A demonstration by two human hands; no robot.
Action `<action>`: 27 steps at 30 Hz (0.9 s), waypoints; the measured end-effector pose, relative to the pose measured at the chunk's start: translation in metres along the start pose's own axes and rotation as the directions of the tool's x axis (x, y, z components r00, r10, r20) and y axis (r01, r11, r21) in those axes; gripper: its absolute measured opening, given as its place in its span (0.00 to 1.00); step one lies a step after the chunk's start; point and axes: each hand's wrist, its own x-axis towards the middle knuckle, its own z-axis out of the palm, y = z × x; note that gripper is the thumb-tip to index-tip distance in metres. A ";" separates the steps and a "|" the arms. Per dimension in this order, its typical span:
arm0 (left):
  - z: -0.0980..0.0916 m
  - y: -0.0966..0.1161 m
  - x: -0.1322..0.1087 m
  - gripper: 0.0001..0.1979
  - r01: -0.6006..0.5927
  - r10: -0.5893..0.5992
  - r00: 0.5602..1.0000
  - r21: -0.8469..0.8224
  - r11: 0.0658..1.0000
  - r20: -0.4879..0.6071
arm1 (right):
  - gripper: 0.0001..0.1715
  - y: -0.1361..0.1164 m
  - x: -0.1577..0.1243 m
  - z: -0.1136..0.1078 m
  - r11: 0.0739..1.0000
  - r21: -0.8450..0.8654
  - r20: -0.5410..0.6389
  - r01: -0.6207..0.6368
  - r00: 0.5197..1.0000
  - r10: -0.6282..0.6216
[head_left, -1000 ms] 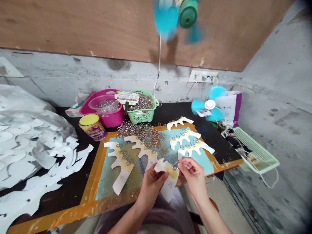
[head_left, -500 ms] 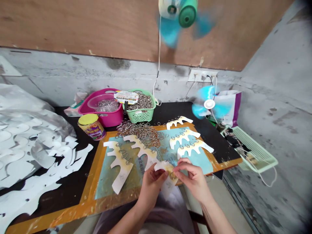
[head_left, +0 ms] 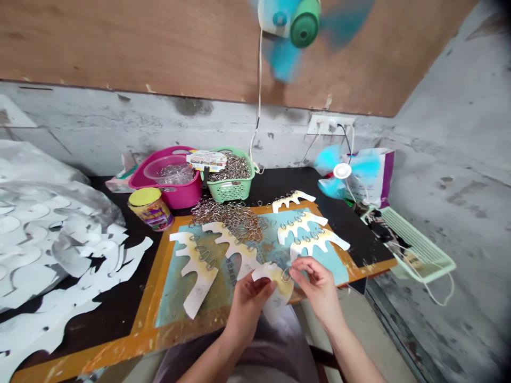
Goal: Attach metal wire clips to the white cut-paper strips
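Paper cutout (head_left: 274,283), yellow-stained along its top, held over the near edge of a paint-stained board (head_left: 179,298), pinched by the left hand (head_left: 249,311), metal ring (head_left: 286,275) narrowly gripped by the right hand (head_left: 317,287), ring raised from its earlier spot, now at the cutout's upper edge

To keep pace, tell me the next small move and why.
Probably push the metal ring onto the paper cutout: your right hand pinches it at the edge, your left hand steadies the cutout, and cutouts on the board already carry rings.
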 end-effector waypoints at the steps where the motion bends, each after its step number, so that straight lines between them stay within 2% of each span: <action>1: 0.000 0.000 0.000 0.15 0.000 0.000 1.000 -0.008 1.000 0.008 | 0.06 0.000 -0.001 0.000 1.000 0.006 0.007 -0.008 1.000 0.008; 6: 0.001 -0.002 0.000 0.16 0.006 -0.005 1.000 -0.048 0.999 0.017 | 0.05 -0.004 -0.002 0.000 1.000 -0.025 0.108 0.014 0.994 -0.011; 12: -0.001 -0.004 0.000 0.15 -0.005 0.007 1.000 -0.047 0.999 0.030 | 0.04 -0.007 -0.003 0.002 0.993 -0.094 0.056 0.066 0.997 -0.061; 18: 0.002 -0.003 -0.002 0.16 -0.032 0.033 0.999 -0.041 0.999 0.015 | 0.05 -0.011 -0.005 0.003 0.966 -0.223 0.068 0.134 0.990 -0.121; 24: 0.007 -0.006 -0.001 0.18 -0.055 0.055 0.998 -0.025 0.998 0.006 | 0.06 -0.014 -0.004 -0.001 0.977 -0.211 0.157 0.014 0.987 0.020; 27: 0.004 -0.016 -0.002 0.19 -0.085 0.087 0.995 -0.040 0.996 0.056 | 0.05 -0.017 0.002 -0.007 0.975 -0.223 0.221 0.017 0.975 0.033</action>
